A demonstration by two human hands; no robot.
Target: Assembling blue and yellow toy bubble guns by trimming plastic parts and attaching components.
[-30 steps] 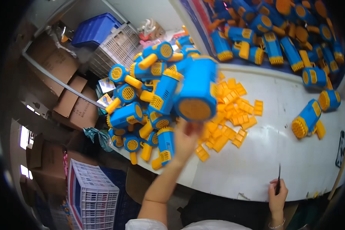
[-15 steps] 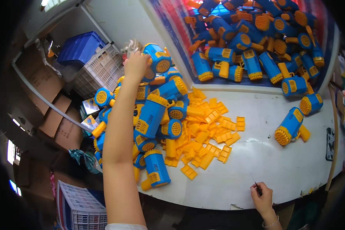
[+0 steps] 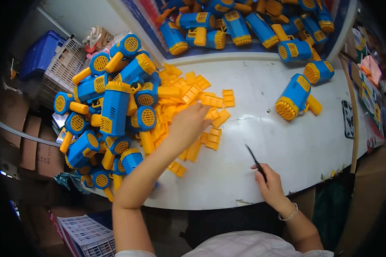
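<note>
The left hand (image 3: 191,124) is at the loose heap of yellow plastic covers (image 3: 193,93) in the middle of the worktop (image 3: 253,115), curled inward; its grasp is hidden, so I cannot tell whether a cover is pinched. The right hand (image 3: 270,184) is wrapped around a slim black pointed tool (image 3: 254,158), its tip pointing away from the body and leftward. Stacked blue-and-yellow toy guns (image 3: 116,105) stand left of the covers; 2 separate toy guns (image 3: 292,96) lie to the right. The step in hand looks like picking out a cover. That calls for gripping just 1, teased free of overlapping neighbours, with the tool's point clear of the left hand.
</note>
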